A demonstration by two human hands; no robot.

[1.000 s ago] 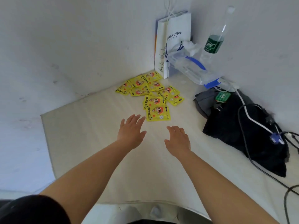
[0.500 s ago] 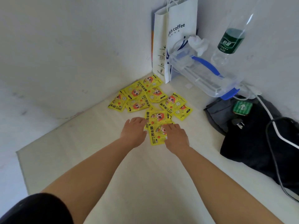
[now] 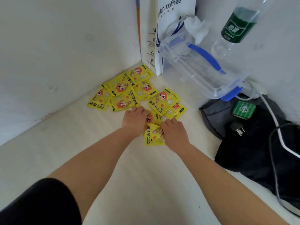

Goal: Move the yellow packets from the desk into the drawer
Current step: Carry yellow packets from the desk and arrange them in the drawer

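Note:
Several yellow packets point(image 3: 123, 88) with a cartoon face lie spread on the pale desk point(image 3: 146, 184), near the corner of the walls. My left hand point(image 3: 134, 120) has its fingers curled down over the left edge of one packet point(image 3: 152, 118). My right hand point(image 3: 174, 133) pinches the nearest packet point(image 3: 150, 135), which buckles under the fingers. The two hands are close together, almost touching. No drawer shows in this view.
A white coffee paper bag point(image 3: 162, 30) stands in the corner. Beside it a clear plastic box with blue clips point(image 3: 203, 69) leans, with a green-labelled water bottle point(image 3: 235, 28) behind. At the right lie dark cloth point(image 3: 253, 151), a green case point(image 3: 243, 109), a plug and cables point(image 3: 274, 120).
Both hands have reached forward from the open desk onto the nearest packets and closed on them. The view has moved closer to the corner.

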